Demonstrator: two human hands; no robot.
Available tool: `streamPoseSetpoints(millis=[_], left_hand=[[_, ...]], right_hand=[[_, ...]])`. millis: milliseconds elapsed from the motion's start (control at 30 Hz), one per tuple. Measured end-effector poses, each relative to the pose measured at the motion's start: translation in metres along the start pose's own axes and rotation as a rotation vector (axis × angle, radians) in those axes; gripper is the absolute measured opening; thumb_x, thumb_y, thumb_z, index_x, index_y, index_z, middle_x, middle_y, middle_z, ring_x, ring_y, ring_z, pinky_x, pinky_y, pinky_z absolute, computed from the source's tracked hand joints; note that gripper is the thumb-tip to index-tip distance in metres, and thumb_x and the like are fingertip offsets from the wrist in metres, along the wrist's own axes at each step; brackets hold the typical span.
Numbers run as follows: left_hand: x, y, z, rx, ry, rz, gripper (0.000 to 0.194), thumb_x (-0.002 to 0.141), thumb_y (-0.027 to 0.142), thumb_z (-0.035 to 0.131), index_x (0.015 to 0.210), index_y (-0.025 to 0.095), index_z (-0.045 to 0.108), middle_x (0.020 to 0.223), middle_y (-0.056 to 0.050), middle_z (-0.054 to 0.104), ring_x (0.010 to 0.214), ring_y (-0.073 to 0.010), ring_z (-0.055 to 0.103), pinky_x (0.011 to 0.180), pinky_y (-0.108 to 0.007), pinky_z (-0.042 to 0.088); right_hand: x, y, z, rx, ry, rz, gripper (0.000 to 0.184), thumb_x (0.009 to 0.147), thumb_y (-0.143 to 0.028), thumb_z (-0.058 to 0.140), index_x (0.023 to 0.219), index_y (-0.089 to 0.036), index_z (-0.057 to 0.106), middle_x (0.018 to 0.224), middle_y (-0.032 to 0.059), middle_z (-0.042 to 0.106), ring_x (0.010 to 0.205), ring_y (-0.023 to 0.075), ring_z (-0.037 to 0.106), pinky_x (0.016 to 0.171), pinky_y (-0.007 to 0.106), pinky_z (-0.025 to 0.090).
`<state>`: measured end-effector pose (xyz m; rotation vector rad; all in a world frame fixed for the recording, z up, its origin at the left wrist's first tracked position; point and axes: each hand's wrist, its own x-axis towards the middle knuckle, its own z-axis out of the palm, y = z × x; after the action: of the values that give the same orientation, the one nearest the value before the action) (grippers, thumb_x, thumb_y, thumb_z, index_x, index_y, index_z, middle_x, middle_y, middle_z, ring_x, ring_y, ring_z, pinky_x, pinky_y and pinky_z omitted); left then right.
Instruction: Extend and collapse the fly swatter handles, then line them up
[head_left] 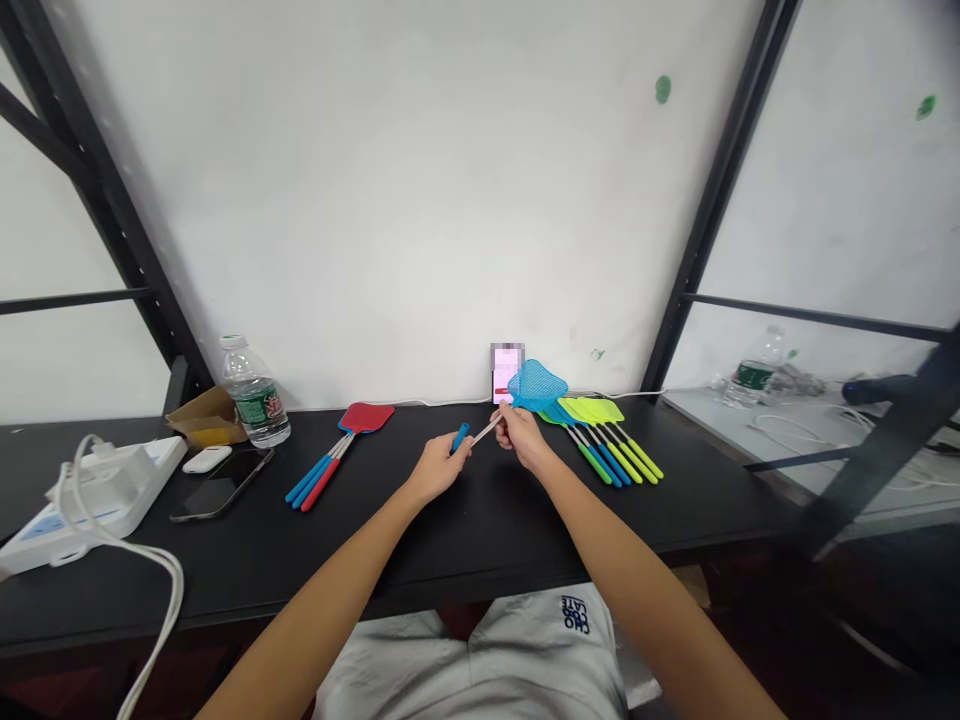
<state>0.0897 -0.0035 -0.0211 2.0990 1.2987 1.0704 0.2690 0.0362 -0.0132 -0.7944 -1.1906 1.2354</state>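
Note:
A blue fly swatter (537,386) is held above the black table (465,540) between both hands. My left hand (435,468) is closed around its blue handle end. My right hand (521,436) pinches the thin metal shaft just below the mesh head. To the right lies a row of several green and blue fly swatters (604,435). To the left lies a small bundle of swatters with a red head (341,450) on top.
A water bottle (255,392), cardboard piece (202,418), white earbud case (206,459), dark phone (221,485) and white power strip with cable (105,490) sit at the left. A lit phone (505,372) leans on the wall. Black frame posts stand at both sides.

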Motion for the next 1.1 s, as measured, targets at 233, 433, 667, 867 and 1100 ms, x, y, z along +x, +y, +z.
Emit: streamPoseSetpoints(millis=[233, 433, 667, 867, 1100], left_hand=[[0.002, -0.006, -0.005, 0.167, 0.022, -0.028, 0.039, 0.089, 0.048, 0.040, 0.070, 0.019, 0.057, 0.066, -0.001, 0.060, 0.064, -0.0156, 0.055, 0.060, -0.025, 0.035], [0.002, -0.005, -0.005, 0.266, -0.070, -0.020, 0.036, 0.090, 0.042, 0.041, 0.066, 0.019, 0.055, 0.064, -0.001, 0.058, 0.062, -0.0146, 0.054, 0.060, -0.024, 0.032], [0.001, -0.007, -0.004, 0.335, -0.107, -0.002, 0.035, 0.090, 0.042, 0.040, 0.068, 0.020, 0.055, 0.067, -0.002, 0.059, 0.063, -0.0149, 0.055, 0.059, -0.024, 0.031], [-0.001, -0.005, -0.003, 0.412, -0.117, -0.019, 0.035, 0.090, 0.043, 0.040, 0.068, 0.020, 0.053, 0.068, -0.002, 0.058, 0.064, -0.0152, 0.053, 0.056, -0.024, 0.028], [-0.002, 0.000, -0.003, 0.405, -0.120, -0.030, 0.034, 0.089, 0.043, 0.039, 0.067, 0.020, 0.052, 0.069, -0.001, 0.060, 0.065, -0.0153, 0.054, 0.056, -0.024, 0.027]], right_hand=[[0.007, -0.012, -0.017, 0.002, 0.312, -0.150, 0.045, 0.085, -0.059, 0.048, 0.066, -0.019, 0.049, 0.044, -0.0067, 0.033, 0.034, 0.0052, 0.027, 0.033, 0.018, 0.018], [0.009, -0.019, -0.025, 0.070, 0.377, -0.206, 0.044, 0.086, -0.058, 0.047, 0.065, -0.018, 0.049, 0.043, -0.0066, 0.032, 0.034, 0.0051, 0.025, 0.033, 0.018, 0.017], [0.007, -0.019, -0.023, 0.058, 0.330, -0.199, 0.045, 0.084, -0.059, 0.049, 0.066, -0.018, 0.050, 0.042, -0.0060, 0.035, 0.034, 0.0051, 0.027, 0.032, 0.018, 0.017], [0.003, -0.021, -0.019, 0.041, 0.293, -0.235, 0.045, 0.083, -0.059, 0.051, 0.065, -0.017, 0.052, 0.042, -0.0063, 0.035, 0.034, 0.0051, 0.027, 0.034, 0.018, 0.018], [-0.007, -0.014, -0.003, -0.073, 0.153, -0.238, 0.045, 0.085, -0.056, 0.049, 0.062, -0.017, 0.054, 0.044, -0.0042, 0.038, 0.037, 0.0063, 0.032, 0.035, 0.020, 0.023]])
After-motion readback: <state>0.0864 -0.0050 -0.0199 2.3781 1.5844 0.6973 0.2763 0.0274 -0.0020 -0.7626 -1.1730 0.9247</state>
